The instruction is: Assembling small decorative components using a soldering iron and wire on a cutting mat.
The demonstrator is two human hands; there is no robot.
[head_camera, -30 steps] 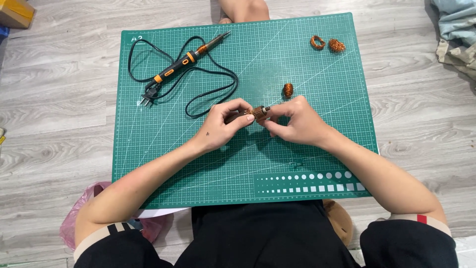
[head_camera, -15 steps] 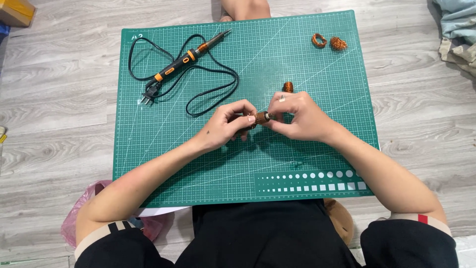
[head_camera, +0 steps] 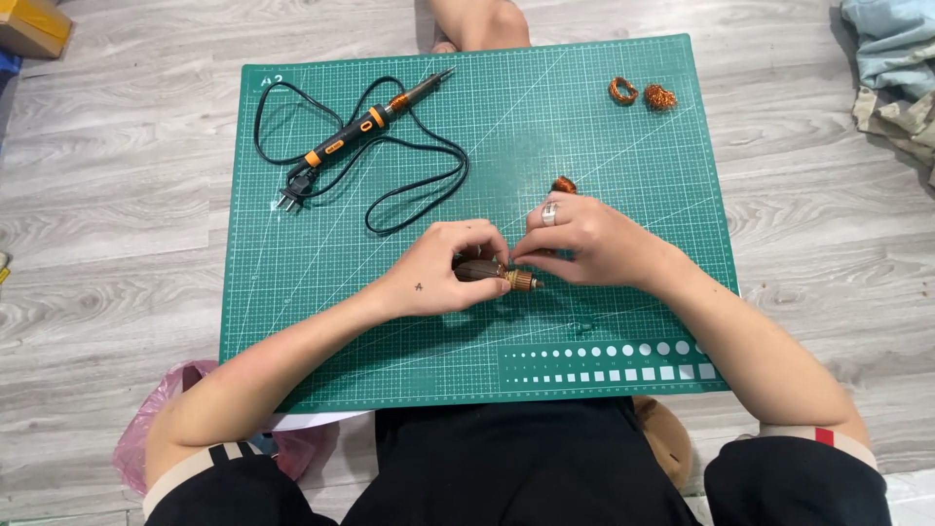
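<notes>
Hands meet at mat centre. Left hand (head_camera: pixel 443 278) closes its fingers around one small motor rotor (head_camera: pixel 495 274); right hand (head_camera: pixel 584 244) pinches the rotor's brass end from 3 o'clock. One green cutting mat (head_camera: pixel 409 331) carries one soldering iron (head_camera: pixel 360 131) at 10 o'clock, two copper wire coils (head_camera: pixel 643 94) at 1 o'clock, and one more coil (head_camera: pixel 563 184) just above the right hand

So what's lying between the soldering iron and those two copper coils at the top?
Nothing: the head view shows only bare green cutting mat between the soldering iron and the two copper coils.
</notes>
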